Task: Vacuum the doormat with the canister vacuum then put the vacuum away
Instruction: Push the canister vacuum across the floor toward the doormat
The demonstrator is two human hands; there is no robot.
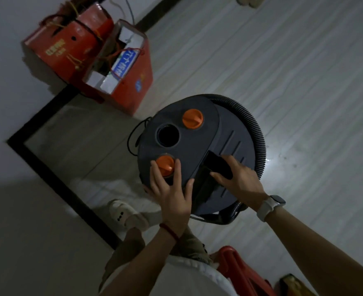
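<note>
The dark grey canister vacuum [199, 146] stands on the pale floor, seen from above. Its lid carries two orange knobs [193, 119] and a round black port [168, 135]. A ribbed black hose [255, 133] wraps around its right side. My left hand [169, 189] lies on the lid with its fingers on either side of the nearer orange knob [164, 165]. My right hand [238, 176], with a white watch on the wrist, curls its fingers round the black carry handle [216, 165]. No doormat is in view.
Two red gift bags [103, 67] stand against the white wall at upper left. A black skirting line [54, 169] runs along the wall's foot. My slippered foot [125, 214] is beside the vacuum. A red object [242, 270] sits at the bottom edge.
</note>
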